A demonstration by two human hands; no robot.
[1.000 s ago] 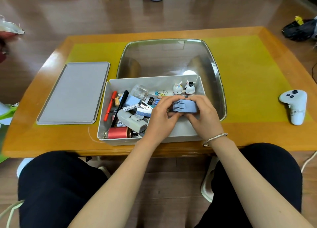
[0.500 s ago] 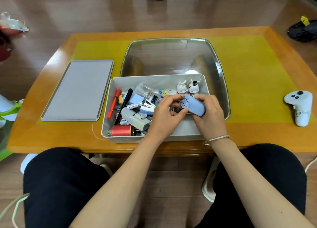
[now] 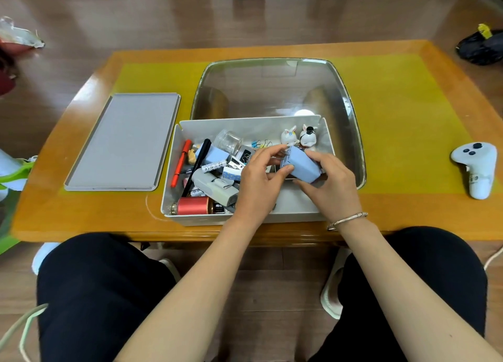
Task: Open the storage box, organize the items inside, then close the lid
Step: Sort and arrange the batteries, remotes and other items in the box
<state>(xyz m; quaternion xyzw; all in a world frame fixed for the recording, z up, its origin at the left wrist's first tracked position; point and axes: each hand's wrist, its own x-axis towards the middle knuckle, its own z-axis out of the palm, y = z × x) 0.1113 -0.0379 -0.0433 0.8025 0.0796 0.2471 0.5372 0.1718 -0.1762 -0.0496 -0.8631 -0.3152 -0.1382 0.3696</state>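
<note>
A small blue box is held tilted over the right half of the open storage box, pinched between both hands. The left hand grips its near-left end, thumb pressed on the end face; the right hand is curled round its right side and underside. Bare floor of the storage box is seen beneath the hands, towards its right wall. Its left half is crowded: a red pen along the left wall, a black pen beside it, a red spool in the near-left corner, a clear jar further back. Two rabbit figures stand by the far wall, just behind the blue box. Printing on small packets is too small to be read. The grey lid lies flat just left of the storage box; a white controller lies well to the right.
</note>
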